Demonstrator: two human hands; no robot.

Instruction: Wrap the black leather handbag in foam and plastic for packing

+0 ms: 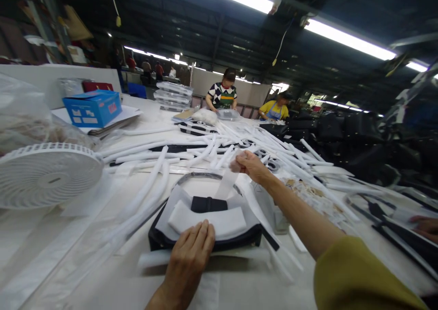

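A black bag (256,236) lies on the table in front of me, with a looped handle (201,176) wrapped in clear film at its far side. White padding sheet lies over the bag, and a folded strip of white foam (208,219) rests on top. Behind the foam shows a dark flap or strap piece (208,204). My left hand (191,255) lies flat on the foam's near edge, fingers extended. Beyond the bag, my right hand (251,165) pinches the upper end of a translucent strip (226,183), which hangs down towards the dark piece.
Many white foam tubes (150,155) are strewn across the table. A white fan (51,175) stands left, near a blue box (92,108). Black bags (328,127) are piled at right. Two people (222,93) work across the table; another person's hand (426,228) shows at right.
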